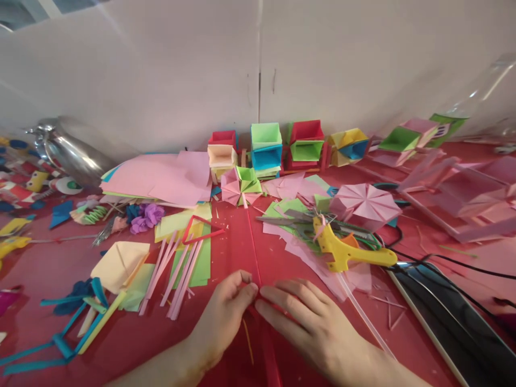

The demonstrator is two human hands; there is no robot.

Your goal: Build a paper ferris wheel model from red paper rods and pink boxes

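The left grip (228, 305) curls thumb toward forefinger just beside the right grip (308, 314), palm down, fingers extended.

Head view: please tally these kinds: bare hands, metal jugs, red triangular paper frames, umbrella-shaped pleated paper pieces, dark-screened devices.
Left hand and right hand: 2
Metal jug: 1
Red triangular frame: 1
Pink-and-green umbrella shape and pink umbrella shape: 2
Dark-screened device: 1
Total: 7

Beyond the left hand (226, 306), a narrow lane of red desk (234, 252) opens between thin pink paper strips (186, 282) and the yellow plastic glue gun (342, 252); a pink-and-green folded paper shape (229, 186) blocks its far end.
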